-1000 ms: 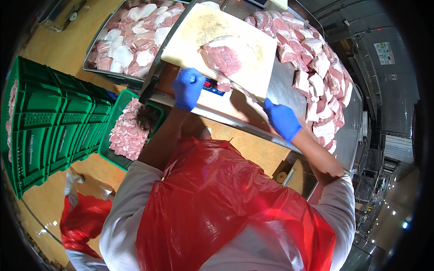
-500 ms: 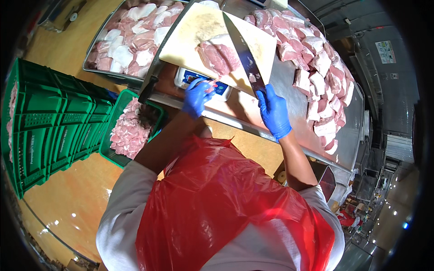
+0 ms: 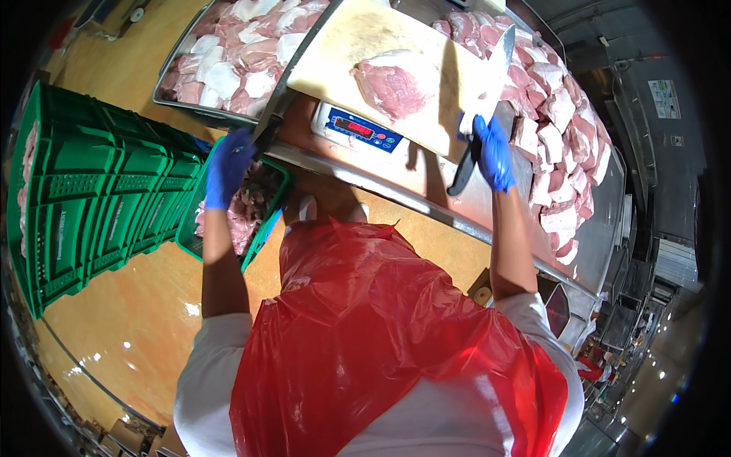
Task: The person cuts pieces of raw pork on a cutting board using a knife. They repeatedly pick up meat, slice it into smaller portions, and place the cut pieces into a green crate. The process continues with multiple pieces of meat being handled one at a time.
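Head view: the right grip is wrapped around a black-handled knife; left of it, untouched, a fat-capped raw meat cut lies on the cutting board. Left grip, blurred near a green crate: cannot tell whether closed.

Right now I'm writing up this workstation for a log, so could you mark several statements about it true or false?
1. The right hand grips a knife. True.
2. A piece of meat lies on the cutting board. True.
3. The left hand is pressing on that piece. False: it is away from the board, by a green crate of meat trimmings.
4. The scale has a green front panel. False: the panel is blue.
5. Both hands wear blue gloves. True.
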`<act>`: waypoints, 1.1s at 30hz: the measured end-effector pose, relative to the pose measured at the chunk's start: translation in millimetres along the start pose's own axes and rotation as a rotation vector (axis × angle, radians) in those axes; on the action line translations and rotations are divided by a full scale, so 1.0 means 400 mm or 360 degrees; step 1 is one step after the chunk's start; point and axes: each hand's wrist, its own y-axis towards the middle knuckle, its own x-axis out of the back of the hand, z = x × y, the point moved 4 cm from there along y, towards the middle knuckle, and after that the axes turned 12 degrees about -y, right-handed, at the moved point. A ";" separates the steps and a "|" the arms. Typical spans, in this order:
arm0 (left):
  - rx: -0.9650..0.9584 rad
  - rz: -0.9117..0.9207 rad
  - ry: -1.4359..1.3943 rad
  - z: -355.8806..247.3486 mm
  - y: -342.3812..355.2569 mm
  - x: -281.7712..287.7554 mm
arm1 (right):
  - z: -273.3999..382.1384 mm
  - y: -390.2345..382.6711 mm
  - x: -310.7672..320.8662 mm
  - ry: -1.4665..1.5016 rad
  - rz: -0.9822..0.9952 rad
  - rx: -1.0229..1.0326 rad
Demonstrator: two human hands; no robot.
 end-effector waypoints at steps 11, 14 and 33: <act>-0.0178 0.0789 -0.0850 -0.013 0.089 -0.386 | 0.262 0.144 -0.333 0.0187 0.0537 0.0155; 0.0437 0.0277 -0.2270 0.065 0.047 -0.319 | 0.377 0.001 -0.375 -0.0086 0.0469 0.0243; -0.0612 0.0082 -0.0638 -0.273 0.722 -0.311 | 0.085 -0.264 -0.090 0.0262 -0.0108 -0.0107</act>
